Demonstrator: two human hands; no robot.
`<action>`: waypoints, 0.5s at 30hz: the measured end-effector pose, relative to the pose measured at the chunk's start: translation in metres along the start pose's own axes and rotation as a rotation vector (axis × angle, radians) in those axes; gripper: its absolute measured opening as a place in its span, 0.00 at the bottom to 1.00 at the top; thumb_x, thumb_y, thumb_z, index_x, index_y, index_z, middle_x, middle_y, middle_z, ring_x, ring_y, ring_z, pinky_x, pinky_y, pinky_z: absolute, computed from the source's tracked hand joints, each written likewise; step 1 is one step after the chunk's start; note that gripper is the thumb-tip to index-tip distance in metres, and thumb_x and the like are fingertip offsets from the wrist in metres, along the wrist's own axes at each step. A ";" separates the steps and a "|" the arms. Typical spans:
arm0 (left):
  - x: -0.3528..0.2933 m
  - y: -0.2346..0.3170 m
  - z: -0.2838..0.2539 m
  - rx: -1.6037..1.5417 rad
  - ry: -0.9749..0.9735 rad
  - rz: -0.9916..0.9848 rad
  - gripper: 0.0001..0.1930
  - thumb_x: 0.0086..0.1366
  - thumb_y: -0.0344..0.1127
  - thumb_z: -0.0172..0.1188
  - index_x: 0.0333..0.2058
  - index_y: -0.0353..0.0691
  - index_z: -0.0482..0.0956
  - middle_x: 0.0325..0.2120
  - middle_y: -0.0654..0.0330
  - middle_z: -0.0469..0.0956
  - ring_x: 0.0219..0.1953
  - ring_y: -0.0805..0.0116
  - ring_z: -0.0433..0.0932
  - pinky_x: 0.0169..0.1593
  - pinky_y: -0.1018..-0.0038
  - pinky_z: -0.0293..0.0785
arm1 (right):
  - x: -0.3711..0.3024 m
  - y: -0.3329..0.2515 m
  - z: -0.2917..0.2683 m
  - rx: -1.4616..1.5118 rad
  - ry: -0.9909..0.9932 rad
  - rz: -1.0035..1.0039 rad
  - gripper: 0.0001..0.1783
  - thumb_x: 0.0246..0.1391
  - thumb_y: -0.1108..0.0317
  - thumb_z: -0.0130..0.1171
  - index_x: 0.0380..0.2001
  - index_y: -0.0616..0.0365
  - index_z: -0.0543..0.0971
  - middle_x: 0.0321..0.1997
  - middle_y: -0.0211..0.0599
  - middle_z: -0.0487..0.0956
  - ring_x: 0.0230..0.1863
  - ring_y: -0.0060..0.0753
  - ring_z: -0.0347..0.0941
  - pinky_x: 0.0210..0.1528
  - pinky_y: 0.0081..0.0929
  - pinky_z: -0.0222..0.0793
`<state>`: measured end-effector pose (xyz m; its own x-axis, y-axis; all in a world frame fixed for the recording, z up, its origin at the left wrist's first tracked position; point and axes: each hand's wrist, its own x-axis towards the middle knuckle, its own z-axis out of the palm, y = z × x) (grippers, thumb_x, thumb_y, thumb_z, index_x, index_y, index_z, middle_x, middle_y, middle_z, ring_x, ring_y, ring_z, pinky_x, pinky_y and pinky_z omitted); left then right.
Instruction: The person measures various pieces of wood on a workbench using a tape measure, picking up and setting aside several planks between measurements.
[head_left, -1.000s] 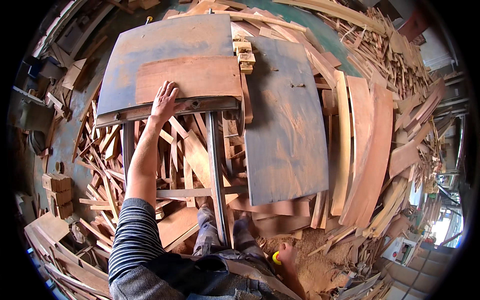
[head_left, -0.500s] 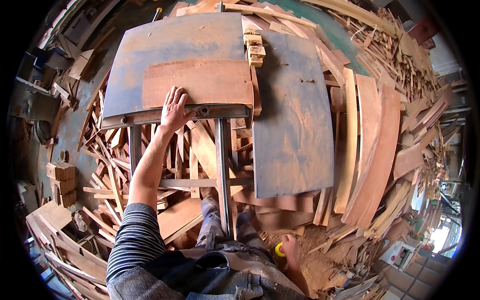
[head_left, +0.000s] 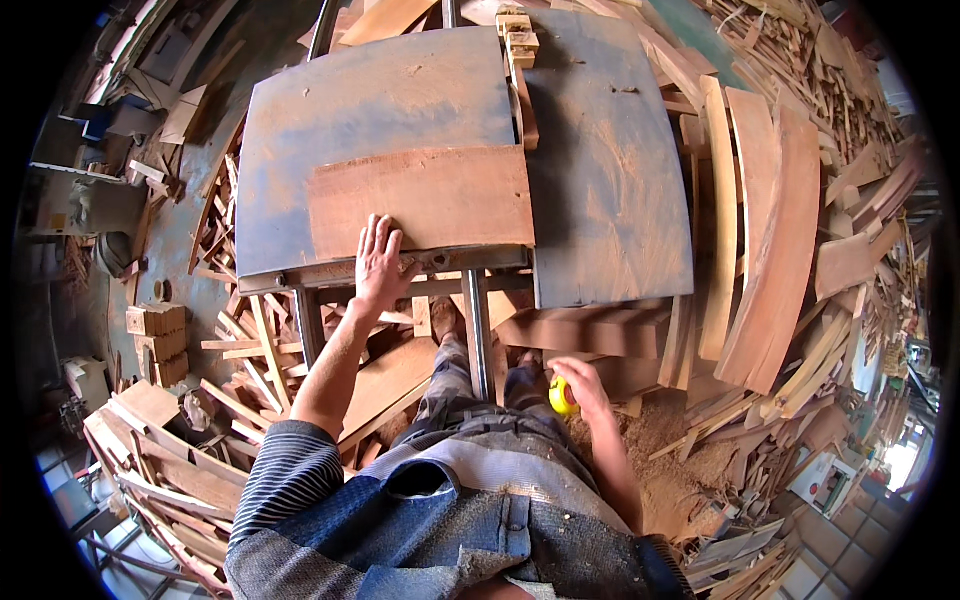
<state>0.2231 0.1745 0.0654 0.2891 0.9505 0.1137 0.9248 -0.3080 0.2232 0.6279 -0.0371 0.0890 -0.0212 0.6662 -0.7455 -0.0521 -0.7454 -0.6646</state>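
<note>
A reddish-brown board [head_left: 430, 195] lies flat along the near right part of a sawdust-covered grey metal table [head_left: 360, 85]. My left hand [head_left: 379, 265] rests at the board's near edge, fingers spread over its top and thumb apart, with the palm at the table's front rail [head_left: 340, 272]. Low on the right, beside my leg, my right hand [head_left: 588, 385] is closed around a yellow tape measure [head_left: 560, 396], partly hidden by the fingers.
To the right stands a second grey metal plate [head_left: 615, 200], with small wooden blocks [head_left: 518, 40] at its far left edge. Long planks [head_left: 775, 240] lean beyond it. Offcuts surround the metal legs [head_left: 478, 340], and sawdust [head_left: 650, 450] covers the floor at right.
The left table, with the board and my left hand on it, has come nearer to me relative to the right plate. My right hand has risen with the tape measure.
</note>
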 end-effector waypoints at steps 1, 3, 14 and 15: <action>-0.008 0.003 -0.010 -0.016 -0.013 0.001 0.35 0.53 0.46 0.73 0.54 0.33 0.71 0.65 0.42 0.61 0.72 0.38 0.53 0.73 0.48 0.52 | 0.001 -0.014 0.012 -0.008 -0.003 -0.038 0.16 0.62 0.60 0.63 0.45 0.61 0.84 0.38 0.29 0.83 0.41 0.21 0.76 0.47 0.21 0.71; -0.026 0.004 -0.020 -0.031 -0.014 0.005 0.35 0.52 0.45 0.74 0.54 0.33 0.71 0.64 0.42 0.62 0.72 0.37 0.54 0.73 0.48 0.53 | 0.010 -0.032 0.033 0.017 -0.005 -0.066 0.16 0.63 0.60 0.63 0.45 0.61 0.84 0.37 0.29 0.83 0.40 0.20 0.76 0.46 0.21 0.71; -0.132 0.053 -0.022 -0.101 -0.082 -0.079 0.32 0.50 0.42 0.74 0.52 0.35 0.73 0.64 0.43 0.62 0.72 0.38 0.53 0.73 0.48 0.52 | 0.045 -0.037 0.047 -0.055 0.167 -0.231 0.20 0.61 0.62 0.64 0.50 0.68 0.81 0.40 0.30 0.82 0.41 0.20 0.75 0.47 0.22 0.71; -0.140 0.058 -0.021 -0.110 -0.083 -0.091 0.32 0.51 0.42 0.74 0.51 0.35 0.73 0.64 0.43 0.62 0.72 0.38 0.53 0.73 0.48 0.52 | 0.050 -0.036 0.045 -0.075 0.182 -0.238 0.21 0.61 0.62 0.64 0.50 0.68 0.81 0.40 0.30 0.82 0.41 0.20 0.75 0.47 0.22 0.71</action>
<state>0.2308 0.0226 0.0825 0.2291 0.9734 0.0090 0.9169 -0.2189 0.3338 0.5837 0.0239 0.0776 0.1622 0.8119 -0.5608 0.0399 -0.5732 -0.8184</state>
